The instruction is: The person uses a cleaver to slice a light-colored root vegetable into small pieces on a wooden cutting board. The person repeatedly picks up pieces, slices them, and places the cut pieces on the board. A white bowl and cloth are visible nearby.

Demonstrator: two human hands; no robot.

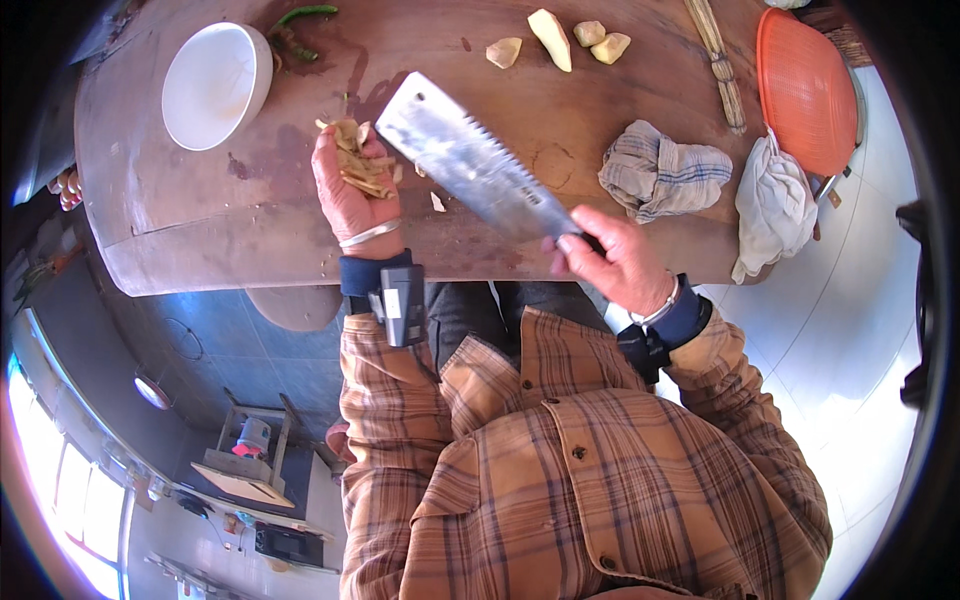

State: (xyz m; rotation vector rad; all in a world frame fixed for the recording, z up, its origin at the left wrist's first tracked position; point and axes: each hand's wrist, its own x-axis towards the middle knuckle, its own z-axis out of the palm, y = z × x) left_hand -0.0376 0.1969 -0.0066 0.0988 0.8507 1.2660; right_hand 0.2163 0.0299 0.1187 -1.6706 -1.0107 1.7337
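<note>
My left hand cups a small heap of brownish peelings, palm up, over the wooden table. In my right hand is the handle of a metal cleaver; its broad blade slants up and left, its tip end close beside the left hand. A few pale scraps lie under and near the blade. Peeled, pale yellow root pieces, perhaps ginger, rest farther back: a long one, one at its left and two at its right.
A white bowl stands at the back left, beside green chili peppers. To the right lie a folded checked cloth, a bundle of dry stalks, an orange plastic basket and a white cloth at the table's edge.
</note>
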